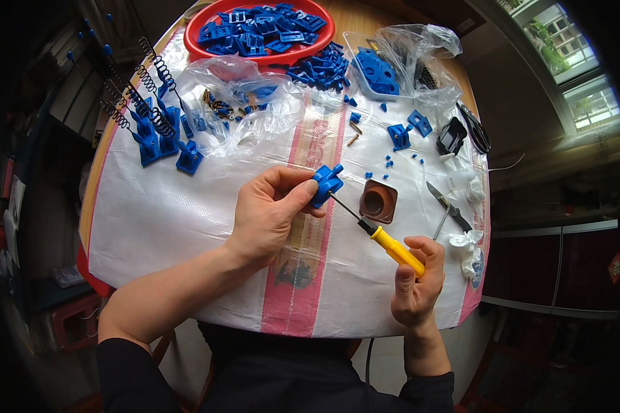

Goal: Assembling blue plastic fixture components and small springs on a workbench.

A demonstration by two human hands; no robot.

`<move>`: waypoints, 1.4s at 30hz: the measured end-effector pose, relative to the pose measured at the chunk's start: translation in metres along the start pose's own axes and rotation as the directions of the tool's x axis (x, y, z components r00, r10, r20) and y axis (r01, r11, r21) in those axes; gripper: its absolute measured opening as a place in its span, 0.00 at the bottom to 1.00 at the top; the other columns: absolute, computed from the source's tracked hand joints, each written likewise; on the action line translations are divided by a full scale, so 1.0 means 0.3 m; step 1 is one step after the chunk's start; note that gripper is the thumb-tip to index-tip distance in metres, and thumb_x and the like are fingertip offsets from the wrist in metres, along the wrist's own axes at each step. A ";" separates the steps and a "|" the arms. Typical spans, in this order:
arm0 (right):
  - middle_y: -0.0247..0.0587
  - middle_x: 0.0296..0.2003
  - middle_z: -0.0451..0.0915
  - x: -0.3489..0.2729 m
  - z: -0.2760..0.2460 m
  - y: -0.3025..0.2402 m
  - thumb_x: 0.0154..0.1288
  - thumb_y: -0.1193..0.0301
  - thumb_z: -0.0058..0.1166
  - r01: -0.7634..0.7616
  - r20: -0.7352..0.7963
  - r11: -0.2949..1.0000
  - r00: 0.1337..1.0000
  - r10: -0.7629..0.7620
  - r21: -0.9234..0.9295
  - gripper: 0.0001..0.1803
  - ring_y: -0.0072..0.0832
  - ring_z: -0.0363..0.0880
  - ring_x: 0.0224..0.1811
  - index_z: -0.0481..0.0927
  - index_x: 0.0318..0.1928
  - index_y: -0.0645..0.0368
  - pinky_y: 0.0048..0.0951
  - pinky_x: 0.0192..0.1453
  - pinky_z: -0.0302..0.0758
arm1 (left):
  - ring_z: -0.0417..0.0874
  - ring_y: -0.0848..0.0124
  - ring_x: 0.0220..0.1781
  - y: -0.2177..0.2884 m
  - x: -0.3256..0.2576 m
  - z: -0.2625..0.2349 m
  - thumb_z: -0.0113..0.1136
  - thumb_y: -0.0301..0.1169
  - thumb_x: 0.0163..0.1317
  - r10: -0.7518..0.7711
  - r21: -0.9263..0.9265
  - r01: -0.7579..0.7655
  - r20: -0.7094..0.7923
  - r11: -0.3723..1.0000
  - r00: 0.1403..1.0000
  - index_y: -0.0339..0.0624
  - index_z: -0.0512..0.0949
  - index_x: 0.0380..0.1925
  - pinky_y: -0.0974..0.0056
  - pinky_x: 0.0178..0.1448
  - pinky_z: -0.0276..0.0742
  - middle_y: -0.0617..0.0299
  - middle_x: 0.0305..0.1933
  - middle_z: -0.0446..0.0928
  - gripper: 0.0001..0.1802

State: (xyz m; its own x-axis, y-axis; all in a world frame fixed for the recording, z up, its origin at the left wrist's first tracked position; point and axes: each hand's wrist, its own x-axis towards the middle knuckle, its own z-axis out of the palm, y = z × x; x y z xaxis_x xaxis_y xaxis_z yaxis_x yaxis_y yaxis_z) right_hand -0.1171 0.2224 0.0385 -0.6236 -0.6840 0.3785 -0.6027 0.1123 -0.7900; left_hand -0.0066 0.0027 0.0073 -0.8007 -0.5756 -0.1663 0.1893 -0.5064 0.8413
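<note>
Pinched between the thumb and fingers of my left hand [272, 210] is a small blue plastic part [327, 184] with a short peg sticking out, held above the middle of the table. My right hand [420, 282] grips the end of a screwdriver [397, 251] with a yellow handle and a black collar. Its thin shaft slants up to the left, and the tip meets the underside of the blue part. Whether a screw sits at the tip is hidden. Just right of the shaft lies a brown square piece with a round cup [378, 202].
A red basin [329, 34] heaped with blue plates stands at the back. Blue parts with black coil springs [160, 127] stand left, beside a plastic bag [255, 131] with screws. Right are a clear box [355, 58], loose blue bits, a knife [455, 212] and crumpled tissue [470, 258].
</note>
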 end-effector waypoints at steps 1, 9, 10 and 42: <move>0.34 0.19 0.74 -0.001 0.030 -0.020 0.71 0.62 0.57 0.033 -0.096 0.999 0.995 -0.036 -0.037 0.17 0.18 0.70 0.18 0.74 0.42 0.66 0.22 0.22 0.66 | 0.83 0.73 0.37 0.000 0.000 0.002 0.58 0.25 0.69 -0.004 0.004 0.004 -0.010 1.000 1.000 0.34 0.77 0.46 0.66 0.46 0.83 0.57 0.41 0.82 0.09; 0.33 0.19 0.74 -0.003 0.001 0.001 0.70 0.59 0.58 -0.056 0.023 0.997 0.998 0.058 -0.062 0.21 0.19 0.71 0.18 0.73 0.46 0.66 0.21 0.24 0.67 | 0.83 0.72 0.37 0.000 -0.002 0.004 0.58 0.25 0.69 -0.016 0.014 0.016 -0.021 1.000 1.000 0.34 0.76 0.47 0.67 0.45 0.83 0.56 0.41 0.82 0.09; 0.34 0.20 0.74 -0.011 0.017 -0.005 0.70 0.58 0.58 -0.032 -0.019 0.996 0.999 0.030 -0.080 0.21 0.19 0.72 0.19 0.73 0.47 0.66 0.22 0.24 0.68 | 0.83 0.72 0.37 0.002 -0.002 0.006 0.58 0.25 0.69 -0.016 0.012 0.016 -0.023 1.000 1.000 0.34 0.76 0.47 0.67 0.45 0.83 0.56 0.41 0.82 0.09; 0.33 0.25 0.74 -0.014 0.009 0.024 0.70 0.65 0.57 -0.059 0.031 0.997 0.998 0.060 -0.040 0.18 0.15 0.69 0.22 0.70 0.49 0.66 0.18 0.28 0.67 | 0.83 0.74 0.44 0.006 -0.001 -0.004 0.59 0.27 0.68 0.013 0.016 -0.014 0.054 1.000 0.998 0.36 0.75 0.50 0.65 0.47 0.85 0.58 0.45 0.81 0.12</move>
State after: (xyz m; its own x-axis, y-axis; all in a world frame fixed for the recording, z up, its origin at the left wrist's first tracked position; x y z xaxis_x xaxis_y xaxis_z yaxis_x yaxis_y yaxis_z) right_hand -0.1174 0.2240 0.0300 -0.6430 -0.6981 0.3151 -0.5845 0.1814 -0.7908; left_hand -0.0055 0.0011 0.0084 -0.8276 -0.5468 -0.1272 0.1914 -0.4878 0.8517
